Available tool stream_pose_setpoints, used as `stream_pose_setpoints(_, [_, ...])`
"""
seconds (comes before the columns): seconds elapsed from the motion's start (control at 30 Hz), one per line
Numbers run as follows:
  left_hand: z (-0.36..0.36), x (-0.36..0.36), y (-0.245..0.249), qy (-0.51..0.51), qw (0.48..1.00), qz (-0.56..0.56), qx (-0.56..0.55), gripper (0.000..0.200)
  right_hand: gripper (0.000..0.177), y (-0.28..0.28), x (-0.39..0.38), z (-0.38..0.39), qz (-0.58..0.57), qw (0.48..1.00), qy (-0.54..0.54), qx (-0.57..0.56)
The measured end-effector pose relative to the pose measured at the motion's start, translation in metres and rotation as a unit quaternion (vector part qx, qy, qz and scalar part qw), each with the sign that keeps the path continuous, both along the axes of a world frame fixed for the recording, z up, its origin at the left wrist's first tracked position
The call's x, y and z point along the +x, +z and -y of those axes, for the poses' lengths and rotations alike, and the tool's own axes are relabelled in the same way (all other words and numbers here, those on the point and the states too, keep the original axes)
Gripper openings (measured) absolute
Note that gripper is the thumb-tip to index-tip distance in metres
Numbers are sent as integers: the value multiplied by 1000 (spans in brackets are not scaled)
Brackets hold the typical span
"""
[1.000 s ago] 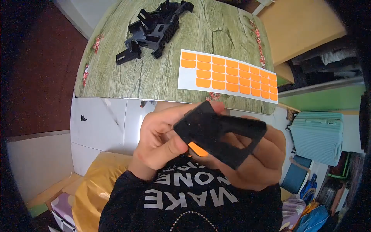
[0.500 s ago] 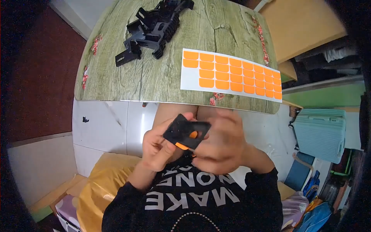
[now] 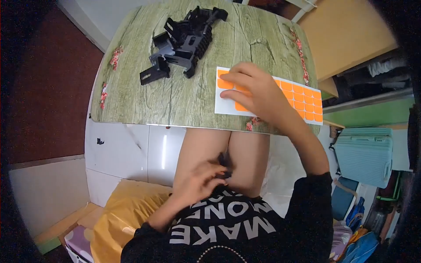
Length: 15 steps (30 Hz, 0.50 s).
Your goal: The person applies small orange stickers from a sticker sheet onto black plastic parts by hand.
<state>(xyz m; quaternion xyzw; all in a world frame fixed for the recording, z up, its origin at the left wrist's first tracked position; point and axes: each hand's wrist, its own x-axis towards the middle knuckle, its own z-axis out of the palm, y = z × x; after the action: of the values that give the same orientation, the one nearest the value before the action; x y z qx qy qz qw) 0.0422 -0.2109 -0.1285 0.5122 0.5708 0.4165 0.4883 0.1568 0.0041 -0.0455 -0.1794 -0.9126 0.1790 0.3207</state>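
Observation:
My right hand [image 3: 261, 90] reaches over the white sheet of orange stickers [image 3: 225, 105] on the table. Its thumb and index finger are apart at the sheet's left end, near an upper-left orange sticker [image 3: 225, 83]. Down over my lap, my left hand [image 3: 199, 182] has curled fingers at a black plastic part [image 3: 226, 171], which is blurred and partly hidden. The orange piece seen on this part earlier does not show now. A pile of similar black plastic parts [image 3: 184, 46] lies on the table's far left.
The wood-patterned table [image 3: 127, 96] has its front edge above my thighs. A small black piece [image 3: 100, 141] lies on the tiled floor at left. A yellow bag [image 3: 116, 215] is beside me at lower left, and a mint suitcase [image 3: 364, 153] stands at right.
My right hand has left the black part and moved up onto the sticker sheet. My left hand has lowered towards my lap with the part. The view has shifted slightly.

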Motion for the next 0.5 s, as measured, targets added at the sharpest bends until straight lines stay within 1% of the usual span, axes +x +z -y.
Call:
stream_pose_setpoints(0.07, [-11,4,2,-61,987,-76,129,32,16,-3,-3,-11,54,998,31,-31])
stream_pose_setpoints(0.13, [-22,4,2,-117,949,-149,252,30,17,-7,-5,-19,112,990,64,-63])
stream_pose_setpoints(0.2, [-33,-2,21,-34,948,-158,274,35,17,-14,-4,-23,100,991,79,-45])
stream_pose_setpoints(0.23, [-44,-3,30,-31,948,-157,274,35,16,-17,-3,-24,86,992,91,-27])
stream_pose_setpoints(0.27, [-59,-4,40,46,910,-253,325,38,16,-19,-2,-26,70,992,102,-8])
stream_pose_setpoints(0.3, [-69,-5,45,121,854,-345,370,41,16,-19,-2,-28,54,992,112,12])
stream_pose_setpoints(0.33, [-75,-7,44,122,853,-345,372,41,16,-18,-3,-29,54,992,112,15])
stream_pose_setpoints(0.47, [-90,-8,31,89,845,-399,345,45,16,-15,-5,-30,99,971,129,176])
stream_pose_setpoints(0.5, [-91,-9,31,88,845,-400,345,45,16,-15,-5,-29,99,971,128,176])
